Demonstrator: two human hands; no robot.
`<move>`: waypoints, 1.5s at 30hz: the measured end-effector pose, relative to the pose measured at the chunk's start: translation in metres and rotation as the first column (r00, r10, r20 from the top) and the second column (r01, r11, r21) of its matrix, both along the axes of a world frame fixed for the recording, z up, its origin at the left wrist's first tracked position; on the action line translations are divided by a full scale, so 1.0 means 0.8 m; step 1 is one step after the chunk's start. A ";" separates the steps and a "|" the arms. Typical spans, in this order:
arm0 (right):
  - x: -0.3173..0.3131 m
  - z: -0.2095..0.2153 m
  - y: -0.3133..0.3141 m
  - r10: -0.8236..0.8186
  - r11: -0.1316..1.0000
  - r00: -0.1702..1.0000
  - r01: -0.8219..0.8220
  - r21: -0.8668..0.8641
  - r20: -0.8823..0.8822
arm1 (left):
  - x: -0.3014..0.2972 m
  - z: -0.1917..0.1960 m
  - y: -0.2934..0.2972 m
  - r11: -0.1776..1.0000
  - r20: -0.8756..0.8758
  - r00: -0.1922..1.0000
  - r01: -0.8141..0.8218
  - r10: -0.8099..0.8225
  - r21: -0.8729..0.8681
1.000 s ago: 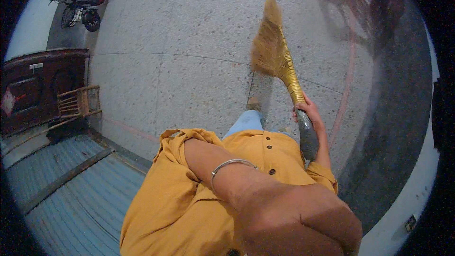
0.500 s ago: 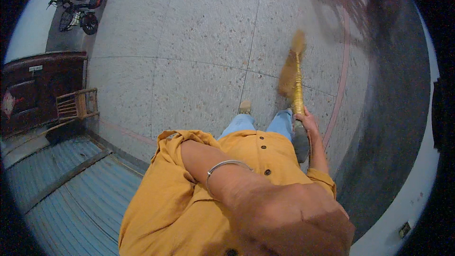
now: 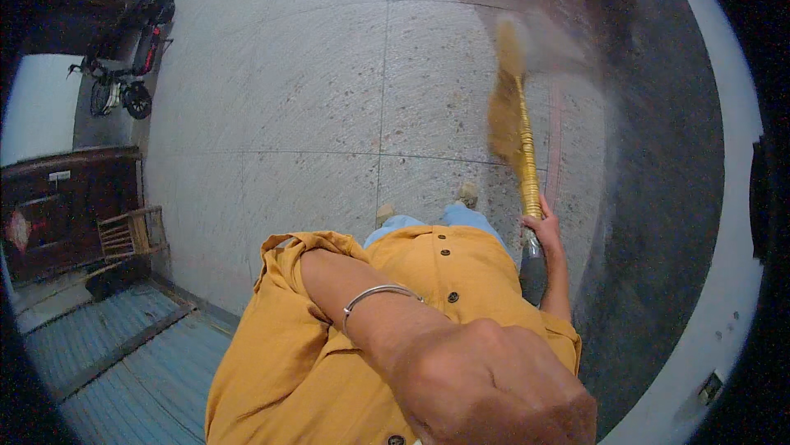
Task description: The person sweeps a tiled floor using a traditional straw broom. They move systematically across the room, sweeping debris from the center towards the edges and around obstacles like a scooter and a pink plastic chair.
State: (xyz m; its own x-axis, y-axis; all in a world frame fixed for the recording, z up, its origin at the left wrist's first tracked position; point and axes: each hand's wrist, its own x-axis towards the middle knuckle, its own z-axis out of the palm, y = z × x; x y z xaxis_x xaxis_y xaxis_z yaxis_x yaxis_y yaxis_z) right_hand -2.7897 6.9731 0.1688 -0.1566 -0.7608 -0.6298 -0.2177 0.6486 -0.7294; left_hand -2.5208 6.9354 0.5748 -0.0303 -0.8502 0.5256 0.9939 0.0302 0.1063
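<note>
The person's right hand point(image 3: 543, 227), right of centre in the frame, has its fingers wrapped around the handle of a grass broom point(image 3: 520, 128). The broom's long axis runs from that hand up the frame, nearly straight and tilted a little to the left, ending in a blurred straw head near the upper right, over the speckled stone floor point(image 3: 313, 116). A dark grey end of the handle juts below the grip, beside the yellow shirt point(image 3: 329, 346). The left hand point(image 3: 485, 387) is a closed fist filling the lower centre, close to the camera, with a silver bangle point(image 3: 374, 297) on its forearm; it holds nothing that shows and lies well apart from the broom. A parked scooter point(image 3: 123, 58) stands at upper left, a wooden chair point(image 3: 127, 235) at left.
</note>
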 end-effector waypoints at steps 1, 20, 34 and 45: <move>-0.015 0.004 0.011 -0.029 0.999 0.998 0.030 0.015 -0.055 | -0.013 -0.002 -0.001 0.999 -0.005 1.000 0.006 -0.007 -0.045; -0.160 -0.058 -0.019 0.101 0.973 0.953 -0.035 0.226 -0.286 | -0.139 0.017 -0.078 0.985 0.028 0.995 -0.094 0.099 -0.148; -0.208 0.019 -0.082 -0.208 0.978 0.977 0.208 0.013 0.035 | -0.130 -0.008 -0.165 0.980 0.505 0.862 0.141 -0.053 -0.139; -0.163 -0.053 -0.223 -0.197 0.933 0.975 0.218 0.285 -0.103 | -0.104 -0.015 -0.316 0.949 0.334 0.937 0.190 -0.100 -0.250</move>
State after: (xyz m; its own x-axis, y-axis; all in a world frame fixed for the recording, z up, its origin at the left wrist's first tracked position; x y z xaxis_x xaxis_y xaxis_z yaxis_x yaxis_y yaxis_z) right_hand -2.9203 6.7948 0.1265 -0.3439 -0.4905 -0.8007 -0.0998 0.8670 -0.4883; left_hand -2.6037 6.6826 0.5630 -0.3435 -0.6473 0.6804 0.9064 -0.0390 0.4206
